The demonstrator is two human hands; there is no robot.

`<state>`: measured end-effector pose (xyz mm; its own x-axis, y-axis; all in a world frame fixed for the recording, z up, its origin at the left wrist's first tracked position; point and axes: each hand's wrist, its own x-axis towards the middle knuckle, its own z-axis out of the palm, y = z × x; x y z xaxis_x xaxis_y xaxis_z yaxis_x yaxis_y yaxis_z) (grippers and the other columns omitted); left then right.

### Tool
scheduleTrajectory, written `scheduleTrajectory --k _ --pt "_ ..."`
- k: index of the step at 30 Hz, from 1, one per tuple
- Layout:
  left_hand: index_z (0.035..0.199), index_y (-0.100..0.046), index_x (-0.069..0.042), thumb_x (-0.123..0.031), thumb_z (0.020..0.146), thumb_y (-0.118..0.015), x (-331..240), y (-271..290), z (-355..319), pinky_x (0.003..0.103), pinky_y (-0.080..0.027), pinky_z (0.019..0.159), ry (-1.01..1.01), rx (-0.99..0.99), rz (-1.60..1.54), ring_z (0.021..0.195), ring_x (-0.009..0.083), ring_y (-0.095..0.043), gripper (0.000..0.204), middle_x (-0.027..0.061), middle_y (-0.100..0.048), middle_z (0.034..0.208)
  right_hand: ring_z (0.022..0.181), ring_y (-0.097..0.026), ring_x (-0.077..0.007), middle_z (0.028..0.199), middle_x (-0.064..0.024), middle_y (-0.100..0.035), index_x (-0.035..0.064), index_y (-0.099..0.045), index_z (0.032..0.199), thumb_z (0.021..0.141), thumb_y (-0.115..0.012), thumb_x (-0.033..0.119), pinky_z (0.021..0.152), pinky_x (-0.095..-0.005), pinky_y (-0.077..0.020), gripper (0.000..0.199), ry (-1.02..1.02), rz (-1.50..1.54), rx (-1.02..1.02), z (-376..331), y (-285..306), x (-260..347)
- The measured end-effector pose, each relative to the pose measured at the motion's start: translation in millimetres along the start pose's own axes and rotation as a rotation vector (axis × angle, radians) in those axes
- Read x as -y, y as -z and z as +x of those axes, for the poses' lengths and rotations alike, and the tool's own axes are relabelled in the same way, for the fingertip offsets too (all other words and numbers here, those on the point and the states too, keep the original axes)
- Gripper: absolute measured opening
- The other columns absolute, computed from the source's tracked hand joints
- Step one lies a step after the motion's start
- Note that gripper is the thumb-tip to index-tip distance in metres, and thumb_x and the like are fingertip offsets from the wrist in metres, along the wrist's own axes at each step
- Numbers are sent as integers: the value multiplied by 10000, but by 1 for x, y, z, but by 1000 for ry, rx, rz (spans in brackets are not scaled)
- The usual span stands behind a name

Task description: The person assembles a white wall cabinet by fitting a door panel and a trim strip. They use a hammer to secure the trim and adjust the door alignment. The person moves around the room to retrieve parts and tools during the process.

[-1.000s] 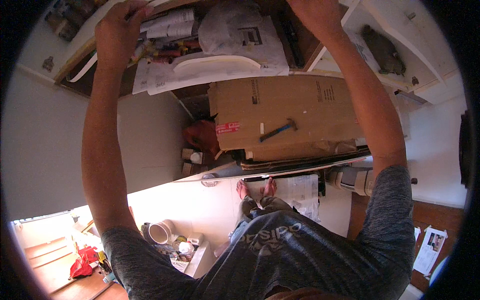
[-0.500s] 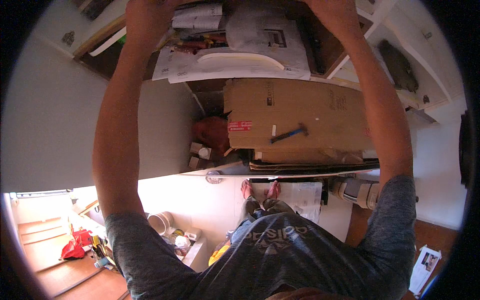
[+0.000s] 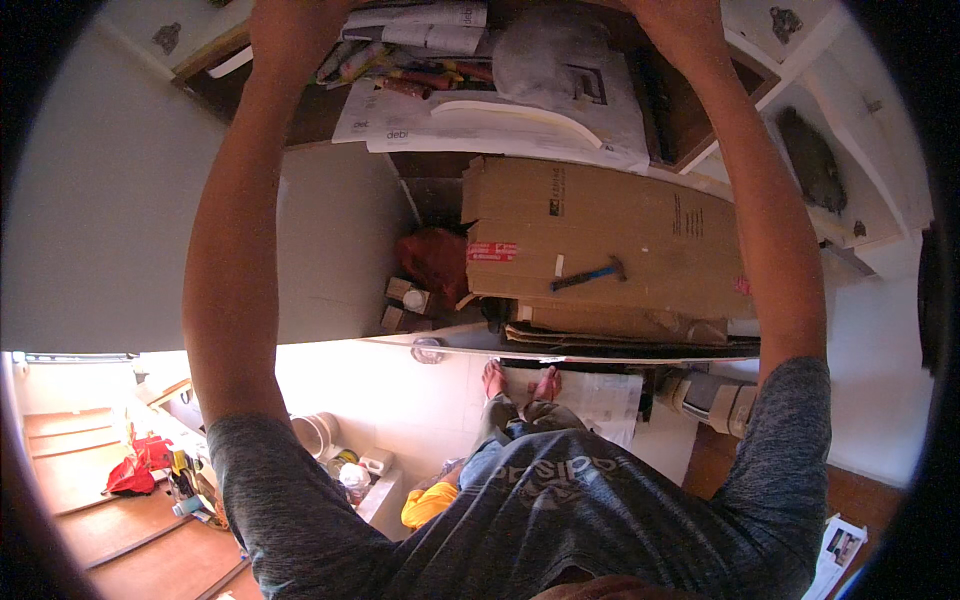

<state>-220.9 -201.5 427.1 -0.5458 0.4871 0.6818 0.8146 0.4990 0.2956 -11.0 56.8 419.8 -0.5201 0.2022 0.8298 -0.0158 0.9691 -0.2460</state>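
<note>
Both my arms reach up to the top edge of the head view. My left hand (image 3: 298, 40) is cut off there, at the left side of a dark wooden drawer or tray (image 3: 206, 92). My right hand (image 3: 680, 28) is likewise cut off, at its right side; the fingers of both are out of sight. Between them lie printed white sheets (image 3: 420, 134), several reddish-brown handled tools (image 3: 405, 86) and a curved white strip (image 3: 520, 112). Nearer to me, a hammer (image 3: 590, 274) with a blue handle rests on a flattened cardboard box (image 3: 610, 220).
A large grey panel (image 3: 120, 220) stands at the left. Beside the cardboard are a reddish bag (image 3: 434, 258) and small boxes (image 3: 404, 300). On the floor below, a bucket (image 3: 314, 434) and a red cloth (image 3: 140, 466) lie left, a wrapped grey bundle (image 3: 708, 400) right.
The view has shifted slightly, so the drawer, cardboard and hammer appear a little farther right. My hands stay at the top edge, and the hammer rests on the cardboard as before.
</note>
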Motion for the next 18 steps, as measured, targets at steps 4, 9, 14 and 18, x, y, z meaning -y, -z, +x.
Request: scheduleTrajectory --k 4,9,14,18 --pt "811 -735 -21 -357 764 -862 -5 3 6 396 -502 607 58 7 50 626 250 -654 362 128 -691 689 669 -607 -177 744 -77 -636 37 -752 793 785 -857 116 604 -321 -486 132 -62 20 13 1 -4 3" --pt "805 -743 -22 -356 760 -862 -14 6 8 422 -514 636 77 30 96 656 274 -669 357 135 -702 712 697 -605 -200 754 -85 -635 31 -742 784 759 -861 90 632 -332 -477 135 74 92 -34 2 -18 6" --pt "815 -747 -15 -364 737 -874 -17 6 -4 440 -531 677 -43 -91 114 704 311 -692 379 156 -717 747 743 -605 -242 768 -97 -633 21 -724 778 760 -851 96 679 -363 -467 149 171 -17 -64 2 -24 14" --pt "802 -743 3 -368 714 -884 -11 -1 7 447 -540 692 62 -13 105 707 333 -700 407 184 -713 741 741 -599 -260 770 -109 -628 23 -711 768 765 -850 126 684 -380 -465 174 212 -15 -57 2 -26 11"
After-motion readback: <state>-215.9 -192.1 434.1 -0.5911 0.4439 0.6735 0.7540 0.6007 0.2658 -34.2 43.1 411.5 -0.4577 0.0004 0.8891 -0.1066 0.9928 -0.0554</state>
